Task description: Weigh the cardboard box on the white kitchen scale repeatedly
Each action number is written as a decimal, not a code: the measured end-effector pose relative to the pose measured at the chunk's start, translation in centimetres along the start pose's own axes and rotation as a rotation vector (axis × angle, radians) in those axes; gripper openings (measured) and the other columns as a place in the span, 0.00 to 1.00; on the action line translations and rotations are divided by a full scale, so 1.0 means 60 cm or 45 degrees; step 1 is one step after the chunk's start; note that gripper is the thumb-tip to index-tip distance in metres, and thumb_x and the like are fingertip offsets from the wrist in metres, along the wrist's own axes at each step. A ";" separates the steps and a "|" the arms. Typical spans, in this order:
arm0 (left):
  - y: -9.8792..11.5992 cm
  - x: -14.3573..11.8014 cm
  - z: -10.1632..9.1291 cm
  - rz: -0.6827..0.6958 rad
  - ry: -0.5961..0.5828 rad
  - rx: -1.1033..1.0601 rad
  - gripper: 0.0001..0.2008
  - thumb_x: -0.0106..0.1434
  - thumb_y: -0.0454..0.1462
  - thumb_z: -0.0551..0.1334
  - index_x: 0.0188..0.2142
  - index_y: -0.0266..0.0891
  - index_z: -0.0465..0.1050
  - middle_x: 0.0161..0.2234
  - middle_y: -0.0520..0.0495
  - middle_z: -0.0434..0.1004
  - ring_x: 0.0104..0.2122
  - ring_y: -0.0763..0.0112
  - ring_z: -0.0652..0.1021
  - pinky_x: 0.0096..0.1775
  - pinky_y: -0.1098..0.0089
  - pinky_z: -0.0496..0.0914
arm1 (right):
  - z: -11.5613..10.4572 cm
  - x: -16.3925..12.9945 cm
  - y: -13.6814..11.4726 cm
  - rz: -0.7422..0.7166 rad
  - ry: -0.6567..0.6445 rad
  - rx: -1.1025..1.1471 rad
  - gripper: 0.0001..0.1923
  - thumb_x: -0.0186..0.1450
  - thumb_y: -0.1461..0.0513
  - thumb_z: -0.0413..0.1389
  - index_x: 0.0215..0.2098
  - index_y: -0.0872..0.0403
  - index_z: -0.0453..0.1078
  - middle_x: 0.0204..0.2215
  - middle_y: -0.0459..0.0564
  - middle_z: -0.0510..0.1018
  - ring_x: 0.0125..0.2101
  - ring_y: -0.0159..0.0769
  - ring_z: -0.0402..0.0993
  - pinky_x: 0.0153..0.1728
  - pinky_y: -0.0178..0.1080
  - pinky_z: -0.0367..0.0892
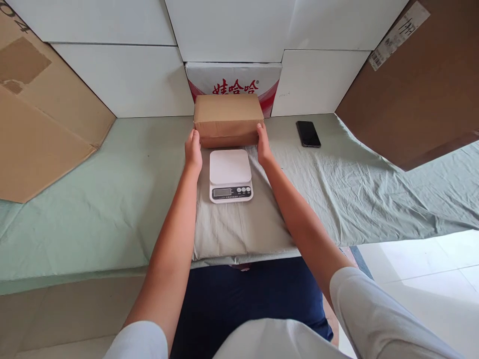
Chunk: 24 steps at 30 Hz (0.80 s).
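Behind the scale (230, 168): we see a brown box (229, 110), its near edge just beyond the weighing platform; whether it rests on the green cloth (123, 199) or is raised a little, we cannot tell.
Inside the brown box: its top is closed, so the contents are hidden from us.
Left hand (193, 150): clamped on the left end of the brown box, thumb up at the near corner.
Right hand (264, 147): clamped on the opposite end, thumb up as well, so we find the two hands apart with the box between them.
Scale: white, flat on the cloth between the forearms, its display (222, 192) and buttons on the side nearest us; we cannot read a figure there.
Printed carton (234, 74): white with red characters, standing behind the brown box, which hides part of it; we see only its outside.
Left carton (48, 134): large and tan, with a darker patch; what it holds, we cannot tell.
Right carton (419, 94): large and darker brown, with a white label (399, 36) near its upper corner; its inside is likewise hidden from us.
Phone (309, 134): black, lying on the cloth between printed carton and right carton.
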<state>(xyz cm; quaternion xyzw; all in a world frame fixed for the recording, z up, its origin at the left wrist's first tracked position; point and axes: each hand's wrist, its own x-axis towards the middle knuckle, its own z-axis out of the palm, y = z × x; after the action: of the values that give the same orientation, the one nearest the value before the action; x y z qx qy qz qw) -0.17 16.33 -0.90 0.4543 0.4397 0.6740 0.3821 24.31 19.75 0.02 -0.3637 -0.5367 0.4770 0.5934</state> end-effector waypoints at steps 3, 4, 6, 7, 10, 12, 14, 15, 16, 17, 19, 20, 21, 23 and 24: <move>0.034 0.003 0.003 0.046 -0.002 0.029 0.35 0.73 0.68 0.62 0.53 0.41 0.79 0.67 0.36 0.82 0.76 0.50 0.75 0.78 0.54 0.65 | 0.006 0.004 -0.042 -0.099 0.010 0.017 0.44 0.68 0.29 0.53 0.73 0.40 0.66 0.79 0.44 0.71 0.86 0.49 0.53 0.88 0.58 0.49; 0.048 0.004 0.002 0.063 -0.004 0.038 0.34 0.75 0.66 0.60 0.56 0.40 0.79 0.68 0.36 0.82 0.76 0.52 0.74 0.78 0.55 0.65 | 0.010 0.003 -0.059 -0.132 -0.006 0.011 0.42 0.70 0.30 0.52 0.74 0.38 0.65 0.79 0.42 0.71 0.86 0.48 0.52 0.88 0.59 0.49; 0.077 -0.001 -0.001 0.110 -0.004 0.039 0.35 0.78 0.65 0.58 0.61 0.38 0.78 0.69 0.36 0.81 0.77 0.53 0.74 0.79 0.56 0.64 | 0.018 -0.006 -0.094 -0.165 -0.028 -0.003 0.40 0.73 0.31 0.49 0.75 0.35 0.63 0.79 0.39 0.70 0.86 0.48 0.51 0.88 0.60 0.49; 0.090 -0.009 -0.004 0.137 -0.006 0.034 0.36 0.78 0.66 0.57 0.63 0.38 0.77 0.69 0.36 0.81 0.77 0.53 0.73 0.79 0.56 0.63 | 0.021 -0.015 -0.109 -0.164 -0.028 -0.007 0.40 0.73 0.30 0.48 0.76 0.35 0.62 0.79 0.39 0.70 0.86 0.48 0.51 0.88 0.61 0.49; 0.122 -0.063 -0.018 0.184 -0.026 0.037 0.41 0.73 0.71 0.59 0.66 0.45 0.79 0.71 0.39 0.80 0.82 0.51 0.65 0.81 0.55 0.60 | 0.022 -0.067 -0.140 -0.144 -0.043 -0.019 0.42 0.73 0.30 0.49 0.77 0.36 0.62 0.79 0.40 0.70 0.87 0.51 0.49 0.87 0.61 0.50; 0.132 -0.121 -0.028 0.181 -0.045 0.046 0.44 0.70 0.72 0.61 0.68 0.45 0.79 0.72 0.39 0.78 0.82 0.47 0.65 0.81 0.51 0.60 | 0.015 -0.117 -0.146 -0.140 -0.099 -0.030 0.43 0.71 0.29 0.52 0.77 0.36 0.62 0.80 0.41 0.69 0.86 0.52 0.51 0.88 0.60 0.51; 0.133 -0.182 -0.035 0.146 -0.031 0.050 0.44 0.68 0.72 0.62 0.68 0.47 0.80 0.74 0.40 0.77 0.81 0.46 0.66 0.81 0.50 0.60 | 0.003 -0.169 -0.141 -0.098 -0.135 -0.048 0.42 0.70 0.30 0.55 0.76 0.34 0.64 0.81 0.41 0.67 0.86 0.52 0.52 0.88 0.58 0.51; 0.131 -0.209 -0.037 0.123 -0.011 0.051 0.44 0.68 0.72 0.63 0.68 0.48 0.81 0.75 0.40 0.77 0.81 0.45 0.67 0.81 0.51 0.61 | -0.002 -0.192 -0.138 -0.070 -0.139 -0.054 0.42 0.70 0.31 0.55 0.76 0.34 0.64 0.81 0.41 0.67 0.85 0.52 0.54 0.88 0.57 0.51; 0.127 -0.233 -0.039 0.103 0.014 0.050 0.43 0.68 0.72 0.62 0.68 0.48 0.81 0.75 0.40 0.76 0.81 0.45 0.67 0.81 0.51 0.61 | -0.007 -0.212 -0.134 -0.051 -0.142 -0.059 0.41 0.70 0.31 0.56 0.76 0.33 0.64 0.80 0.41 0.67 0.84 0.52 0.55 0.87 0.57 0.52; 0.123 -0.251 -0.040 0.092 0.031 0.062 0.44 0.68 0.72 0.62 0.68 0.49 0.81 0.75 0.40 0.76 0.81 0.46 0.66 0.80 0.52 0.61 | -0.011 -0.228 -0.130 -0.042 -0.142 -0.062 0.41 0.70 0.31 0.55 0.76 0.33 0.64 0.80 0.42 0.68 0.84 0.52 0.56 0.87 0.56 0.53; 0.115 -0.273 -0.041 0.086 0.055 0.099 0.45 0.68 0.73 0.60 0.70 0.49 0.80 0.76 0.39 0.76 0.81 0.46 0.66 0.80 0.53 0.62 | -0.015 -0.249 -0.124 -0.038 -0.140 -0.074 0.41 0.70 0.31 0.54 0.77 0.32 0.63 0.79 0.42 0.69 0.83 0.51 0.57 0.86 0.55 0.56; 0.111 -0.277 -0.041 0.085 0.060 0.119 0.45 0.69 0.73 0.59 0.70 0.49 0.79 0.75 0.39 0.76 0.82 0.47 0.66 0.80 0.53 0.63 | -0.015 -0.254 -0.122 -0.037 -0.140 -0.081 0.41 0.71 0.31 0.54 0.77 0.31 0.62 0.78 0.42 0.70 0.83 0.51 0.58 0.86 0.55 0.56; 0.108 -0.279 -0.042 0.082 0.063 0.133 0.45 0.69 0.73 0.58 0.71 0.49 0.79 0.75 0.39 0.76 0.82 0.47 0.66 0.80 0.53 0.63 | -0.015 -0.257 -0.120 -0.032 -0.141 -0.087 0.41 0.71 0.31 0.53 0.78 0.31 0.62 0.78 0.43 0.71 0.83 0.51 0.59 0.86 0.56 0.57; 0.105 -0.276 -0.043 0.074 0.071 0.145 0.45 0.69 0.73 0.58 0.71 0.49 0.79 0.75 0.38 0.77 0.81 0.47 0.66 0.80 0.54 0.63 | -0.015 -0.259 -0.115 -0.009 -0.141 -0.086 0.41 0.71 0.32 0.53 0.78 0.31 0.61 0.78 0.43 0.71 0.81 0.52 0.61 0.85 0.57 0.58; 0.104 -0.274 -0.043 0.070 0.072 0.145 0.45 0.69 0.73 0.59 0.71 0.49 0.79 0.75 0.38 0.77 0.81 0.47 0.67 0.80 0.53 0.62 | -0.015 -0.259 -0.113 0.004 -0.140 -0.080 0.41 0.71 0.32 0.54 0.78 0.31 0.60 0.78 0.43 0.71 0.81 0.52 0.61 0.85 0.58 0.58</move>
<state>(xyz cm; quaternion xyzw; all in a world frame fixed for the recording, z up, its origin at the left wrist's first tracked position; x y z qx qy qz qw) 1.51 -1.37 -0.12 0.4680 0.4755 0.6706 0.3243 26.90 3.07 1.78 -0.3563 -0.5824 0.4802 0.5507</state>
